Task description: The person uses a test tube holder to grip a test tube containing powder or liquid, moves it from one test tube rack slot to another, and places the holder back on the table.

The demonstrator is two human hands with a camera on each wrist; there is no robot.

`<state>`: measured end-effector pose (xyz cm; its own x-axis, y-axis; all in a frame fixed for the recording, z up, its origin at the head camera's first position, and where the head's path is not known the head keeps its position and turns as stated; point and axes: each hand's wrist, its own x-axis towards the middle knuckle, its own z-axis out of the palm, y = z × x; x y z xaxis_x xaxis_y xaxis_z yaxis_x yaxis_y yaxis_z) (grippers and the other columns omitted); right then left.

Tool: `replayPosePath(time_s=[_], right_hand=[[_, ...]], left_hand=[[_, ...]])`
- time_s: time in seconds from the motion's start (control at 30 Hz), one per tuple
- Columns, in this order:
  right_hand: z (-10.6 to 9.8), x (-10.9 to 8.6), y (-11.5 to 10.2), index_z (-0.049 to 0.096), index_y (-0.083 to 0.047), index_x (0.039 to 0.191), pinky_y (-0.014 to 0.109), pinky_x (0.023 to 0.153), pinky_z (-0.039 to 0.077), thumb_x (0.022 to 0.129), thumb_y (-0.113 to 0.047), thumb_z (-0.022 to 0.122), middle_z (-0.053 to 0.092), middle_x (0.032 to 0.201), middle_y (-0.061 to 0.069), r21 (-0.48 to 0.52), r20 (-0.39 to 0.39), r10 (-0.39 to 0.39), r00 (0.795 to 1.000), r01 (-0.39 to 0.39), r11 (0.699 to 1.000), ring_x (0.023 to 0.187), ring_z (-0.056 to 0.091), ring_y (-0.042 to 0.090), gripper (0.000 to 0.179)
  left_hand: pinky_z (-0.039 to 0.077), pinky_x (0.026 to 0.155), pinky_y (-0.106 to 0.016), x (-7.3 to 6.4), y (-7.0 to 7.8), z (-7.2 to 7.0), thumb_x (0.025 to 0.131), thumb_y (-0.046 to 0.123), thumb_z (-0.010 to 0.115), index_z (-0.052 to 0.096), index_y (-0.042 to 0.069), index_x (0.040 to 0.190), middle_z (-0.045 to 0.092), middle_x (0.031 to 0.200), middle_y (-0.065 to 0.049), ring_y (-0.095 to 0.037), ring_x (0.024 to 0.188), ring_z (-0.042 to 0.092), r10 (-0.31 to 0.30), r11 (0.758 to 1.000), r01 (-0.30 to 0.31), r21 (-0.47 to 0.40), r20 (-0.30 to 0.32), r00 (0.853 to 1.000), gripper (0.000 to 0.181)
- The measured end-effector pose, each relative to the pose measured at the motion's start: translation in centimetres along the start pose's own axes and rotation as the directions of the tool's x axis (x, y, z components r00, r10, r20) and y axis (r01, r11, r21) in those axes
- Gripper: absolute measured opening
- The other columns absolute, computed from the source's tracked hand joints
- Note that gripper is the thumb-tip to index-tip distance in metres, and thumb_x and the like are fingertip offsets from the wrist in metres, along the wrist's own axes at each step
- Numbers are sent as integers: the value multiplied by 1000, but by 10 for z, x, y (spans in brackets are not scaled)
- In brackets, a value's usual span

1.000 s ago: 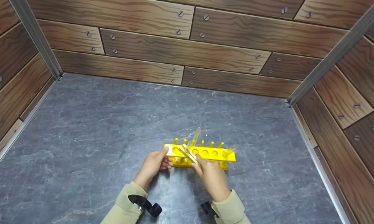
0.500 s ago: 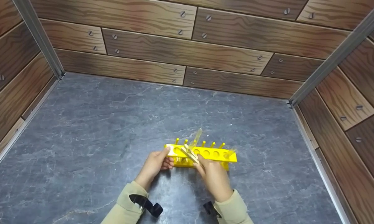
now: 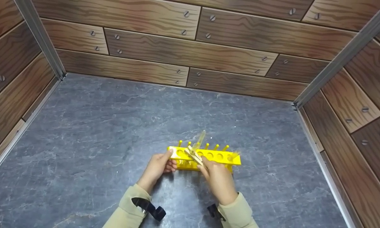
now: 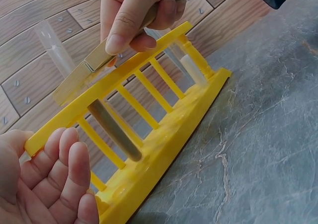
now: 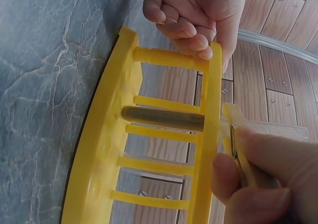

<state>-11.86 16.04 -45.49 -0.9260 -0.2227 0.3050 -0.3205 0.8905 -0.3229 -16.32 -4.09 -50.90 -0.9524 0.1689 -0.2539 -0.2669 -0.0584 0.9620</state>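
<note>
A yellow test tube rack stands on the grey marbled surface. My left hand grips its left end, thumb on the top rail and fingers curled below. With thumb and fingers, my right hand holds a wooden test tube clamp. The clamp's front end lies at a glass test tube just above the top rail; whether it bites on the glass I cannot tell. Brown contents fill the tube's lower part, and its clear top leans out above the rack. Another tube, with white contents, stands at the rack's right end.
Short yellow pegs rise along the rack's back. Wood-patterned panels wall the grey surface at the back and both sides, with metal strips at the corners. A black wrist mount sits on the left sleeve.
In the head view everything has shifted slightly right, background included. Both hands keep their holds on the rack and clamp, and the clamp has barely moved against the tube.
</note>
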Motion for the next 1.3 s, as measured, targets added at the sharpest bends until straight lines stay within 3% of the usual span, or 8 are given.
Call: replayPosePath(time_s=[0.47, 0.73, 1.03, 1.3], right_hand=[[-1, 0, 1, 67, -3, 110, 27, 47, 45, 86, -22, 67, 64, 72, 4, -6, -28, -47, 998, 47, 999, 53, 53, 12, 31], [-2, 1, 0, 66, -3, 111, 27, 48, 46, 86, -23, 67, 65, 74, 5, -13, -15, -28, 999, 28, 1000, 54, 54, 11, 32], [-4, 0, 0, 66, -2, 111, 32, 53, 50, 86, -24, 67, 67, 79, 7, -15, -31, -38, 999, 37, 999, 61, 61, 17, 33], [-4, -1, 1, 67, -2, 110, 30, 54, 50, 86, -23, 67, 67, 78, 6, 2, -37, -43, 998, 43, 999, 62, 61, 15, 32]], left_hand=[[50, 55, -26, 1, 0, -1, 98, 30, 46, 64, -5, 76, 63, 61, -3, -12, 53, 60, 6, 1000, -6, -19, 15, 1000, 45], [49, 56, -25, 0, -1, 0, 95, 39, 50, 65, 0, 74, 63, 61, -2, -11, 53, 60, -9, 1000, 9, -6, -13, 1000, 47], [49, 56, -25, 1, -2, 0, 95, 38, 50, 65, 0, 74, 63, 62, -3, -11, 53, 60, 0, 1000, 0, -15, -8, 1000, 46], [49, 56, -25, 0, -2, 0, 95, 39, 49, 65, 0, 74, 64, 62, -2, -10, 53, 60, 9, 1000, -9, -6, -12, 1000, 47]])
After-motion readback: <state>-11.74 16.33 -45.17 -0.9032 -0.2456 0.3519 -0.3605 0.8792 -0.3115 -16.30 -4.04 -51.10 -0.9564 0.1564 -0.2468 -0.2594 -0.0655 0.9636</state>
